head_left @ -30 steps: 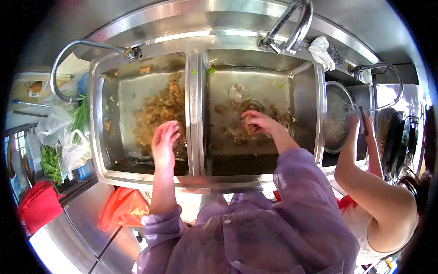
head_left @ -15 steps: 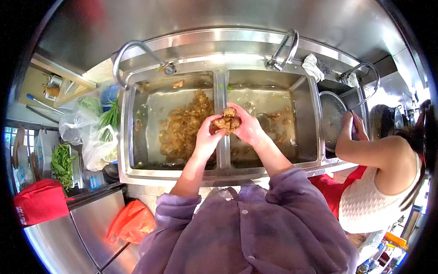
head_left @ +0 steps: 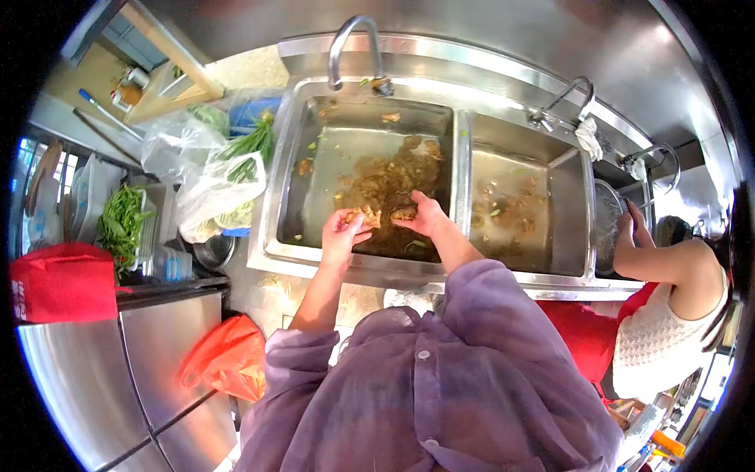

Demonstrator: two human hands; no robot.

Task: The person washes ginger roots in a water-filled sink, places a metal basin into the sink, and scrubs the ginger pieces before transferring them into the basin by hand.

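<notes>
"Where is the brown stuff?"

"Most is a loose heap (head_left: 397, 169) in the left basin (head_left: 281, 173), around the middle of the frame, lying wet in the water (head_left: 338, 145). Some scraps (head_left: 515, 208) are in the right basin (head_left: 570, 204), right of centre."

"And the hands?"

"The left hand (head_left: 340, 236), at the frame's centre, has thumb and fingers closed around a lighter brown lump (head_left: 370, 217). The right hand (head_left: 429, 216), just to its right, grips a darker lump (head_left: 404, 212) by its right end. The lumps are near each other over the near part of the left basin."

"Meat, is it?"

"Too small and blurred to be sure."

"How would a lump handle?"

"Light, I'd judge, fairly soft, and slippery from the wet. The edges look ragged, so a sharp tug at a thin bit could tear it."

"Where would you take hold, then?"

"Across the thickest part, thumb opposite two or three fingers, pressing just enough to beat the slip. Pinching a frayed corner seems the poorer grip."
</notes>
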